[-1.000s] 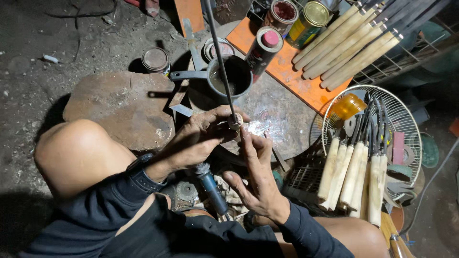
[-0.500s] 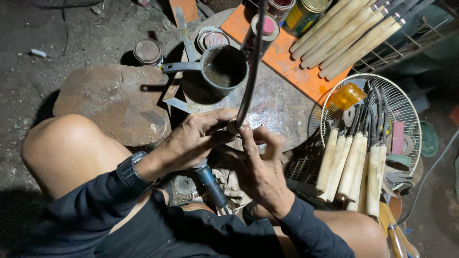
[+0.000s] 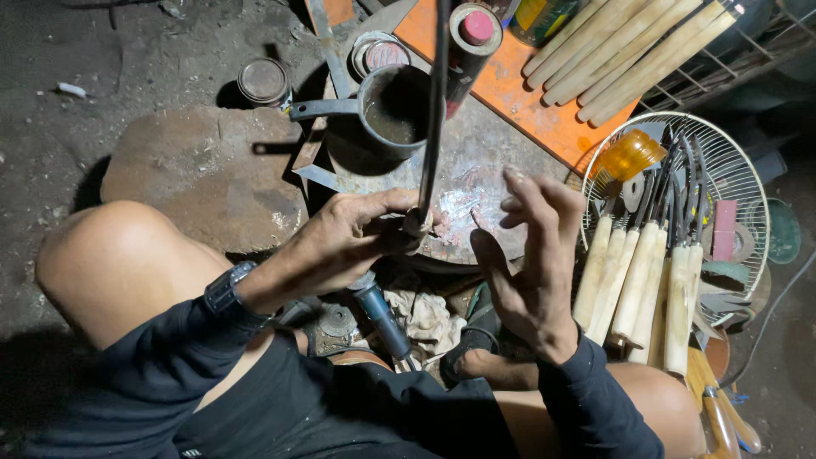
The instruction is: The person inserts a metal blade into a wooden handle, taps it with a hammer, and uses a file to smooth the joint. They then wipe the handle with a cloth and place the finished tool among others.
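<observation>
Head view: a dirt floor (image 3: 102, 76) with a worn metal plate (image 3: 476, 178), a pot (image 3: 395, 110), and wooden-handled blades on a fan grille (image 3: 748, 187). The left hand (image 3: 348, 242) is closed round the base of an upright blade (image 3: 435, 110) over the plate. The right hand (image 3: 531, 255) hovers beside it, fingers spread, holding nothing.

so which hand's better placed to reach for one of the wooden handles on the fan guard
Right. The right hand is open and free, close beside the wooden handles lying on the fan guard. The left hand is busy gripping the long metal blade and sits farther away.
</observation>
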